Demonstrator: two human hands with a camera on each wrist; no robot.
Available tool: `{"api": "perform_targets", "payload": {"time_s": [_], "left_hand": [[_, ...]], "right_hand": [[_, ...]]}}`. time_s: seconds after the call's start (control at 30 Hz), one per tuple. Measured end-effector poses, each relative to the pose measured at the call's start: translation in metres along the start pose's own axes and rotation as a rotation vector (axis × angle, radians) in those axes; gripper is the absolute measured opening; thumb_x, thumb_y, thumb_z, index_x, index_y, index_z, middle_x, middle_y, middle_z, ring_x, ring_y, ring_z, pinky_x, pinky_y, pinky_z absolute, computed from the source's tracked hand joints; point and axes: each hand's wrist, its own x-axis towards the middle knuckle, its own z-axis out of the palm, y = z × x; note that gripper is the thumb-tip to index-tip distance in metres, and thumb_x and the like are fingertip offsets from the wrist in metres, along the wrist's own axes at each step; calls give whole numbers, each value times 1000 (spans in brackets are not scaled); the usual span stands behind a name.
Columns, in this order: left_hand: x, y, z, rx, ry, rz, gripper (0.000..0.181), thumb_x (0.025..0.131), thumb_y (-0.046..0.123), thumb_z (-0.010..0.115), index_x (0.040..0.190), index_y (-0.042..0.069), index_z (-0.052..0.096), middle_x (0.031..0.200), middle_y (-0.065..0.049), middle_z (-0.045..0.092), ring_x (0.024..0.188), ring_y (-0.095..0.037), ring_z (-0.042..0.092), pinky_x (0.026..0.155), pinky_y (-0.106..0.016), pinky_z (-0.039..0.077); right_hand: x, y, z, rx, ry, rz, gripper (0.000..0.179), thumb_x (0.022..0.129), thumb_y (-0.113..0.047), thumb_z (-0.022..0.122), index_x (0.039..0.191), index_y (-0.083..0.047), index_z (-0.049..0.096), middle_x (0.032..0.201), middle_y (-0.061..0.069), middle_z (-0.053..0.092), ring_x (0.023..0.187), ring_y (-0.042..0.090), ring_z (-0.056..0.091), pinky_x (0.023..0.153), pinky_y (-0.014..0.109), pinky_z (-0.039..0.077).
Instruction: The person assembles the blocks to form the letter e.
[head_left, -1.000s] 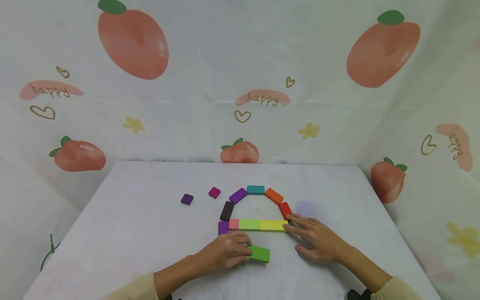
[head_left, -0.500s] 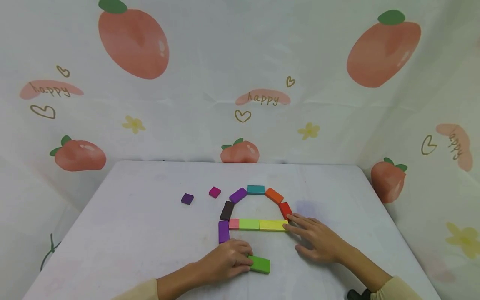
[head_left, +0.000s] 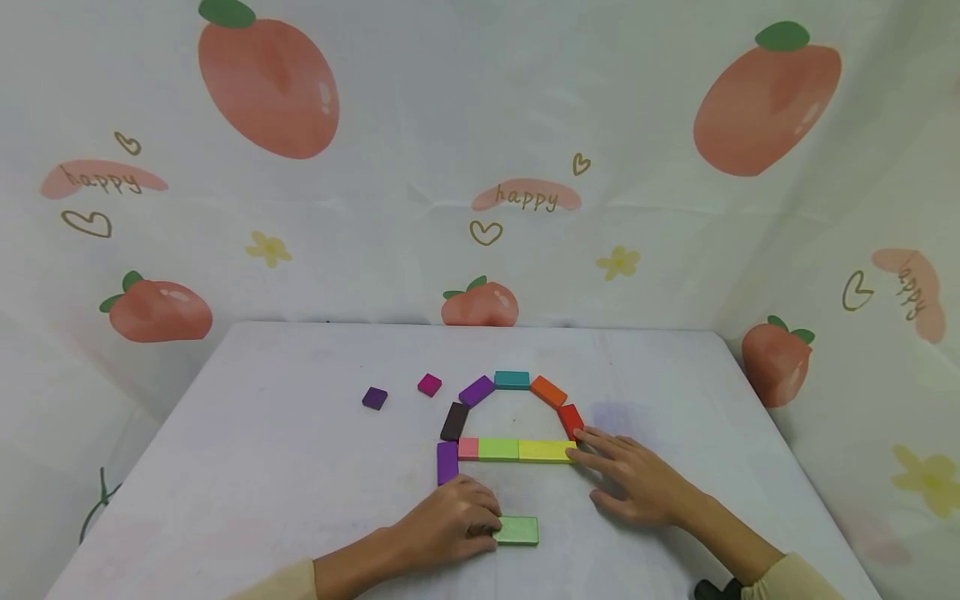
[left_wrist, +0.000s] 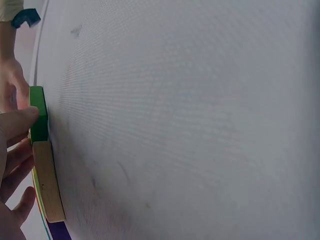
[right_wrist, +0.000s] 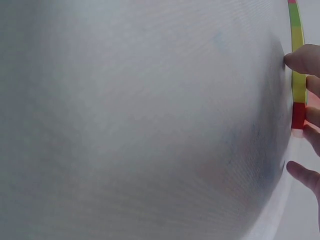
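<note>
In the head view my left hand (head_left: 456, 521) pinches the left end of a green wooden block (head_left: 519, 531) low over the near part of the table. The left wrist view shows a thumb on that block, and a plain-wood block (left_wrist: 47, 182) end to end with it, hidden under the hand in the head view. My right hand (head_left: 637, 479) rests with fingers spread; its fingertips are at the red block (head_left: 571, 421) and the right end of the yellow block (head_left: 546, 452). A light green block (head_left: 498, 450) and a pink block (head_left: 468, 449) continue that row leftward.
Black (head_left: 453, 422), purple (head_left: 476, 391), teal (head_left: 512, 381) and orange (head_left: 548, 391) blocks form an arch with the red one. Another purple block (head_left: 447, 462) stands below the black one. Small dark purple (head_left: 374, 398) and magenta (head_left: 429, 384) blocks lie apart on the white table (head_left: 285, 450).
My left hand has moved slightly nearer the body with the green block, which was tilted and now looks level. More of the lower purple block shows. The right hand has stayed put.
</note>
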Motion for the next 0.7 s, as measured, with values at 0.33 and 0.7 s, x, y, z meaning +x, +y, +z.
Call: {"api": "perform_targets", "payload": {"time_s": [0.33,0.7], "left_hand": [[-2,0,-1,-10,8,-10,16,82,26,82,93,15,79,98,9,73,101,-4,64,95,-24,46],[-2,-1,-1,-26,5,-14,15,83,25,82,94,16,79,98,9,72,100,-4,63,95,-24,46]], "right_hand": [[0,0,0,-3,14,-10,67,82,-33,78,144,-23,55,147,8,52,134,29,49,93,52,53],[0,0,-2,11,-4,0,66,82,-33,77,143,-23,56,147,8,52,134,29,49,94,54,52]]}}
